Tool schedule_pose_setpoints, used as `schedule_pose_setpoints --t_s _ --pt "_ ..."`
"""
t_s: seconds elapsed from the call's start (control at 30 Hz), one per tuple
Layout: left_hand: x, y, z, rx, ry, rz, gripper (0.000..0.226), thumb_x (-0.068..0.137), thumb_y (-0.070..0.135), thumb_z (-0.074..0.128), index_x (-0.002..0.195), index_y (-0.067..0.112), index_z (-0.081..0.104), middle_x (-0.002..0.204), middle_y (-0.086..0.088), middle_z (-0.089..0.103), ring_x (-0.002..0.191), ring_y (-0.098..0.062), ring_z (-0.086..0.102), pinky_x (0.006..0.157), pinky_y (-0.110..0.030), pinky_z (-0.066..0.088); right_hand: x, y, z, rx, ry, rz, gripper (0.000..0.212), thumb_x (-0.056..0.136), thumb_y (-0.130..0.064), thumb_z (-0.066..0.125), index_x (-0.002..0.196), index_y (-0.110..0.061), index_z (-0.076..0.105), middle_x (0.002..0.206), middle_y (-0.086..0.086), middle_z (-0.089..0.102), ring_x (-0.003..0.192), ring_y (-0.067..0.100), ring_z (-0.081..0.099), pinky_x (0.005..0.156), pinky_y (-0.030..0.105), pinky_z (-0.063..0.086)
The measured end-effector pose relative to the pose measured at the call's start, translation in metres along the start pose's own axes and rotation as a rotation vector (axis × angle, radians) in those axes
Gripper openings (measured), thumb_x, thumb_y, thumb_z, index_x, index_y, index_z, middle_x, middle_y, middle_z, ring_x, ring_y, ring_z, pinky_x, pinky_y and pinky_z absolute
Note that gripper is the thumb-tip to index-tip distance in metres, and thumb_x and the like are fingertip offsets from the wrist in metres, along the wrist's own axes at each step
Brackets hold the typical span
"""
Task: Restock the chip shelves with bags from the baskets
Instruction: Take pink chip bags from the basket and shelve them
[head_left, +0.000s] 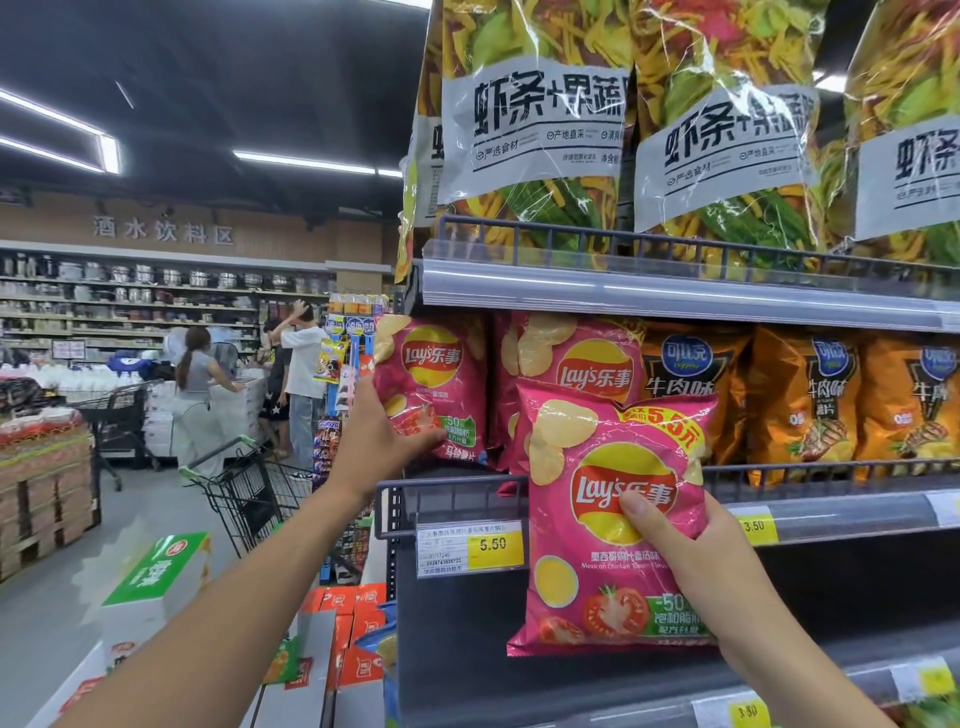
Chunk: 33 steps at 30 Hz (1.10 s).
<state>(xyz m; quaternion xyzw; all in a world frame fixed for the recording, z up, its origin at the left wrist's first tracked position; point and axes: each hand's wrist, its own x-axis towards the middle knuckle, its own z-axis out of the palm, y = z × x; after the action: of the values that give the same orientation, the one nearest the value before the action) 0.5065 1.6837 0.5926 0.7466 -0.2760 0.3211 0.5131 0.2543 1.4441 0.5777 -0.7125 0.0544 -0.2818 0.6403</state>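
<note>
Restocking under way, head view. Three pink bags are counted. The left bag (434, 384) and the middle bag (571, 358) are stood side by side on the middle shelf (831, 470). The held bag (608, 525) is not yet shelved: it is kept in front of the shelf rail, lower than the row.

The held bag is pinched by the right hand (691, 545), with the thumb pressed on its front and the fingers hidden behind. The left bag is gripped near its lower corner by the left hand (382, 431), with fingers (421, 435) curled across its front.

Three orange bags (800, 395) are counted further right on the same shelf. Three large bags (535, 119) are fronted on the top shelf (675, 291), with the edge of a fourth at the left. No basket is seen, so the remaining stock cannot be judged; the task is taken as partway done
</note>
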Motion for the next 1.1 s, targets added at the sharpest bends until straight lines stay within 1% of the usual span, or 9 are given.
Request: schedule_pose_setpoints --t_s 0.1,0.23,0.33,0.57,0.7,0.83,0.93,1.03,1.1 --pt "-0.001 -0.003 0.007 -0.009 0.061 -0.002 0.093 0.063 0.042 0.098 0.132 0.017 0.041 0.129 -0.003 0.058 0.12 -0.021 0.059 0.107 -0.043 0.051 -0.001 0.0 0.0 0.009 0.0 0.001 0.05 0.066 -0.05 0.075 0.11 -0.03 0.06 0.083 -0.01 0.078 0.073 0.016 0.078 0.054 0.028 0.059" --pt "-0.012 -0.009 0.011 -0.062 0.189 -0.016 0.09 0.063 0.032 0.1 0.128 0.011 0.042 0.123 -0.007 0.057 0.114 -0.025 0.062 0.1 -0.046 0.055 -0.001 0.002 -0.002 0.005 0.005 0.003 0.056 0.065 -0.052 0.076 0.114 -0.029 0.062 0.089 -0.006 0.08 0.077 0.019 0.078 0.065 0.037 0.062" --pt "-0.018 -0.012 0.011 -0.082 0.249 -0.011 0.088 0.065 0.028 0.099 0.128 0.014 0.04 0.125 -0.009 0.055 0.117 -0.025 0.06 0.103 -0.05 0.054 -0.001 0.004 -0.004 0.003 0.005 0.004 0.058 0.063 -0.053 0.076 0.114 -0.029 0.061 0.09 -0.006 0.08 0.078 0.019 0.078 0.068 0.039 0.063" --pt "-0.011 -0.016 0.009 -0.037 0.231 -0.04 0.082 0.067 0.032 0.098 0.123 0.014 0.04 0.123 -0.009 0.057 0.114 -0.026 0.06 0.101 -0.05 0.054 0.003 0.006 -0.008 -0.006 -0.002 0.021 0.062 0.061 -0.055 0.078 0.116 -0.029 0.061 0.092 -0.003 0.08 0.079 0.021 0.078 0.076 0.047 0.064" --pt "-0.005 -0.014 0.011 -0.011 0.153 -0.073 0.082 0.067 0.035 0.098 0.124 0.016 0.042 0.126 -0.009 0.06 0.117 -0.026 0.061 0.104 -0.047 0.053 0.007 0.003 -0.011 0.003 -0.023 0.021 0.061 0.06 -0.055 0.077 0.113 -0.03 0.061 0.087 -0.007 0.079 0.076 0.018 0.078 0.064 0.038 0.062" --pt "-0.004 -0.014 0.011 -0.001 0.025 -0.106 0.078 0.069 0.024 0.097 0.125 0.021 0.042 0.126 -0.007 0.062 0.116 -0.023 0.063 0.102 -0.038 0.052 0.012 -0.002 -0.018 0.028 -0.06 0.0 0.054 0.063 -0.052 0.076 0.11 -0.032 0.061 0.085 -0.01 0.079 0.074 0.015 0.078 0.057 0.029 0.06" --pt "-0.001 -0.008 0.013 0.024 0.014 -0.104 0.076 0.07 0.018 0.096 0.125 0.016 0.043 0.119 -0.001 0.061 0.112 -0.019 0.063 0.097 -0.027 0.048 0.017 -0.005 -0.024 0.05 -0.093 -0.001 0.05 0.064 -0.05 0.076 0.108 -0.033 0.06 0.083 -0.012 0.078 0.073 0.013 0.077 0.052 0.024 0.058" --pt "0.004 0.003 0.019 0.05 0.021 -0.097 0.075 0.072 0.016 0.095 0.124 0.014 0.042 0.112 0.009 0.057 0.106 -0.016 0.062 0.098 -0.03 0.048 0.022 -0.007 -0.027 0.064 -0.112 0.002 0.05 0.061 -0.051 0.076 0.106 -0.035 0.059 0.079 -0.017 0.076 0.071 0.008 0.076 0.05 0.022 0.056" --pt "0.006 0.005 0.022 0.061 0.017 -0.105 0.073 0.073 0.017 0.094 0.125 0.015 0.043 0.112 0.007 0.06 0.099 -0.005 0.064 0.097 -0.027 0.05 0.025 -0.007 -0.028 0.065 -0.125 -0.002 0.05 0.06 -0.052 0.075 0.104 -0.036 0.058 0.077 -0.02 0.075 0.069 0.005 0.075 0.048 0.02 0.054"
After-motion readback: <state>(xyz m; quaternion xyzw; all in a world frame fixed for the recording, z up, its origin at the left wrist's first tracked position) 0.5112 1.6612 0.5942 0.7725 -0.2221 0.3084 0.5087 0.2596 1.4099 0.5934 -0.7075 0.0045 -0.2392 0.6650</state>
